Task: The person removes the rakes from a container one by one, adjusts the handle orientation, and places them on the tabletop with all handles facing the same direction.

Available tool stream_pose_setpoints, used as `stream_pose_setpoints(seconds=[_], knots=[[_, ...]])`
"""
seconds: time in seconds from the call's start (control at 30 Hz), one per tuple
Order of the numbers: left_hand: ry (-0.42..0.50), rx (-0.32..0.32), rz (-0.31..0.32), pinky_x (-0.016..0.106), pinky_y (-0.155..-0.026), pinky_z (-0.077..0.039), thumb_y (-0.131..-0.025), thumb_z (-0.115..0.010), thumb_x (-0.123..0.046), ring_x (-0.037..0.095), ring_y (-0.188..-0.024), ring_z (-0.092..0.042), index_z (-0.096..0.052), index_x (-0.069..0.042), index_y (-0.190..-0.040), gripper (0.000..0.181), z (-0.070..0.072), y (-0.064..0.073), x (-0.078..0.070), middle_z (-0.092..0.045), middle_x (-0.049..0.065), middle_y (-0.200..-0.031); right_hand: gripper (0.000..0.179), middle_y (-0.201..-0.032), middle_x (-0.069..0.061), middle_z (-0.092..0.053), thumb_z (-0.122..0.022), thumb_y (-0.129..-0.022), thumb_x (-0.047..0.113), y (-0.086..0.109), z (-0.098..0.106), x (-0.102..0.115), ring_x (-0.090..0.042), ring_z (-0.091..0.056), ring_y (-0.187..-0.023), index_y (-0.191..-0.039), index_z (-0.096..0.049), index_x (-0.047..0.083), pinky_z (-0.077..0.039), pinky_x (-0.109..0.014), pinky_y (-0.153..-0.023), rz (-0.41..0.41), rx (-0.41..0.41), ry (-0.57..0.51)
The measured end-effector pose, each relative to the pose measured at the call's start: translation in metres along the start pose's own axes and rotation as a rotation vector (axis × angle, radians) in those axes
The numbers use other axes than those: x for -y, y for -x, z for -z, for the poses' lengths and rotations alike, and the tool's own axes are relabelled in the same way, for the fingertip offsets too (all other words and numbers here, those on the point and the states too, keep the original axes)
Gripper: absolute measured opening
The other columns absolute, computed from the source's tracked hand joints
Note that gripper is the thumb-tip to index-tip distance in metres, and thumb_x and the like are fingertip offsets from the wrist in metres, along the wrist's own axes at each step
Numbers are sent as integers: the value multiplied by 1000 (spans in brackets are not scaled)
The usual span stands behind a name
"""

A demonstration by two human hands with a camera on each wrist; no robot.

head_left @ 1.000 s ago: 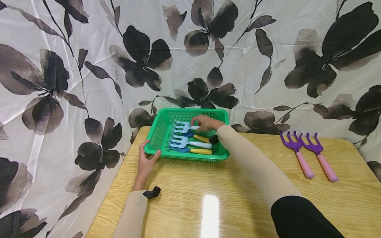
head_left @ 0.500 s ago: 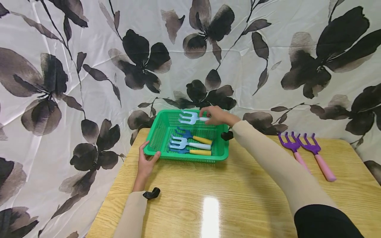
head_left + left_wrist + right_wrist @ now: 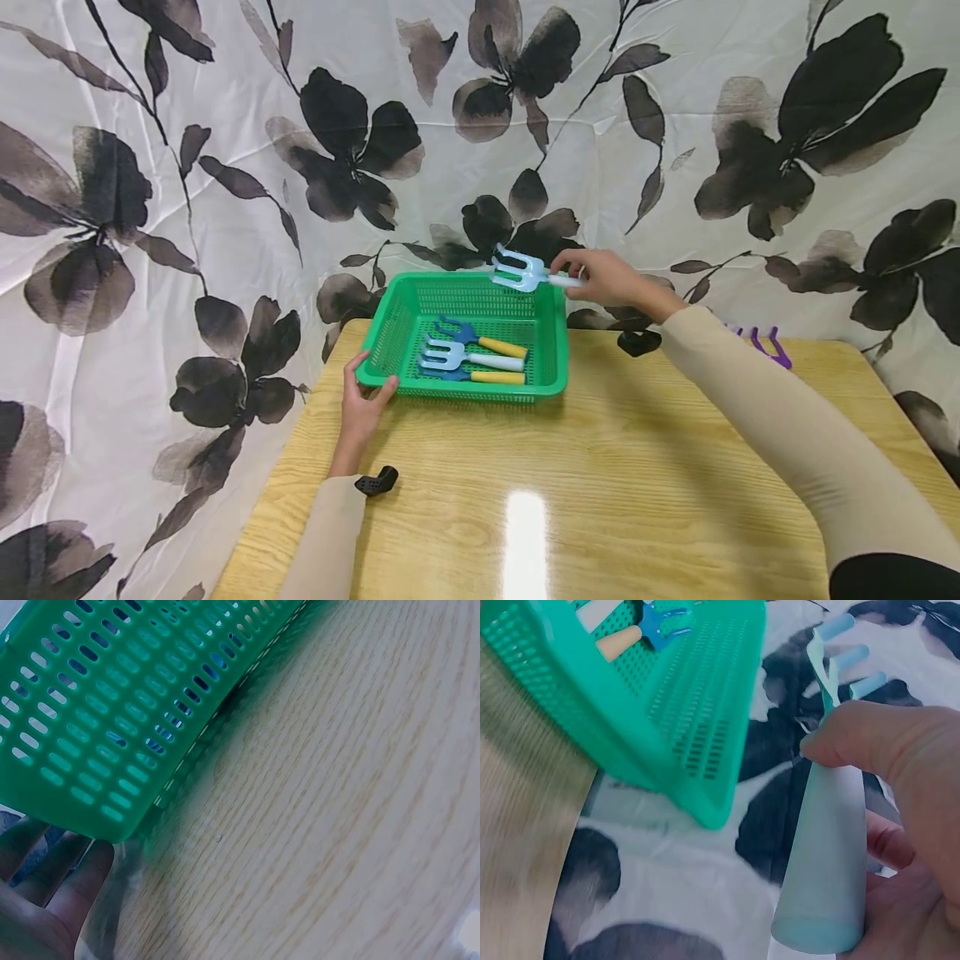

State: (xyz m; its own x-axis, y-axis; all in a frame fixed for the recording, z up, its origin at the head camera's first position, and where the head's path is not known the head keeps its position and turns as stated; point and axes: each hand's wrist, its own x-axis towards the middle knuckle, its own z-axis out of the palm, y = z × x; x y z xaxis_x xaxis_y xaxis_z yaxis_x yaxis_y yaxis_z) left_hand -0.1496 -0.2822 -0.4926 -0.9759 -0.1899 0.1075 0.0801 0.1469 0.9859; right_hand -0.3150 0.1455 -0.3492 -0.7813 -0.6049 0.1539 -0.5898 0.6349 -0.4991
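Observation:
My right hand point(image 3: 611, 279) holds a light blue hand fork point(image 3: 521, 273) by its pale handle, above the back right corner of a green plastic basket point(image 3: 558, 358). In the right wrist view, the thumb lies along the top of the handle point(image 3: 821, 855) and the tines point away. My left hand point(image 3: 362, 408) grips the basket's front left corner, thumb at the front rim and fingers at the left side. Inside the basket lie another light blue hand fork point(image 3: 450, 357) and two dark blue garden tools with yellow handles point(image 3: 502, 347), one partly hidden under the pale fork.
The basket stands at the back of a wooden table point(image 3: 450, 475), against a floral curtain point(image 3: 247, 150). Purple fork tines point(image 3: 776, 350) show at the back right, their handles hidden behind my right arm. Black cameras sit on both wrists.
My right hand has lifted the light blue hand fork out of the basket and carried it up and to the right. The left hand has stayed at the basket's corner.

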Motion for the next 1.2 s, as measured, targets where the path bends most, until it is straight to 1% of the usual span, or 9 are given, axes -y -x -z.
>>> stream_pose_setpoints(seconds=[0.13, 0.27, 0.43, 0.53, 0.67, 0.8, 0.97, 1.1, 1.2], knots=[[-2, 3, 1, 47, -107, -40, -97, -73, -17, 36, -130, -50, -27, -12, -159, 77, 0, 0, -2, -39, 23, -153, 31, -98, -12, -65, -70, -92, 3, 26, 12, -12, -28, -61, -84, -122, -67, 11, -47, -42, -71, -36, -69, -5], [-16, -1, 10, 40, -103, -43, -97, -73, -17, 32, -128, -51, -28, -13, -159, 77, 1, 1, -3, -40, 22, -153, 32, -104, -14, -66, -71, -94, 6, 54, 19, -25, -30, -62, -90, -125, -66, 12, -48, -44, -75, -133, -117, -37], [-16, -2, 4, 43, -104, -42, -97, -73, -17, 34, -128, -50, -28, -13, -158, 77, 1, 2, -4, -38, 23, -155, 34, -106, -16, -67, -73, -95, 9, 89, 18, -39, -30, -57, -88, -128, -65, 12, -46, -39, -68, -232, -170, -81], [-20, -1, 7, 42, -104, -42, -97, -73, -16, 36, -130, -50, -27, -12, -159, 77, 1, 2, -3, -39, 23, -154, 32, -100, -16, -67, -73, -96, 10, 110, 10, -49, -27, -55, -80, -127, -64, 10, -44, -34, -60, -257, -195, -119], [-25, 3, 6, 34, -101, -43, -97, -73, -17, 35, -131, -50, -27, -13, -159, 77, 1, 1, -4, -39, 25, -154, 32, -92, -14, -64, -74, -95, 11, 137, -5, -65, -22, -54, -74, -125, -64, 8, -42, -31, -55, -301, -245, -134], [-28, -1, 5, 29, -99, -43, -97, -73, -18, 34, -130, -50, -28, -13, -159, 77, 0, 1, -5, -38, 23, -155, 33, -94, -13, -62, -75, -94, 13, 158, -21, -80, -20, -57, -79, -125, -64, 8, -45, -29, -55, -361, -297, -150], [-41, 0, 20, 32, -102, -42, -97, -72, -18, 33, -131, -49, -26, -13, -159, 77, -1, 0, -3, -35, 19, -158, 35, -97, -16, -61, -76, -93, 11, 181, -40, -91, -21, -59, -83, -126, -63, 5, -47, -26, -58, -423, -350, -173], [-31, -8, 26, 35, -103, -41, -98, -71, -18, 33, -132, -47, -26, -17, -160, 77, 1, -5, 13, -36, 18, -157, 39, -98, -19, -64, -77, -92, 11, 195, -53, -98, -23, -58, -86, -128, -64, 2, -46, -21, -64, -474, -385, -175], [-30, -23, 19, 35, -104, -40, -98, -72, -21, 31, -132, -48, -27, -23, -159, 76, 2, -9, 27, -38, 16, -156, 42, -102, -22, -64, -75, -94, 12, 204, -63, -103, -29, -59, -91, -131, -62, -1, -44, -23, -67, -524, -393, -169]])
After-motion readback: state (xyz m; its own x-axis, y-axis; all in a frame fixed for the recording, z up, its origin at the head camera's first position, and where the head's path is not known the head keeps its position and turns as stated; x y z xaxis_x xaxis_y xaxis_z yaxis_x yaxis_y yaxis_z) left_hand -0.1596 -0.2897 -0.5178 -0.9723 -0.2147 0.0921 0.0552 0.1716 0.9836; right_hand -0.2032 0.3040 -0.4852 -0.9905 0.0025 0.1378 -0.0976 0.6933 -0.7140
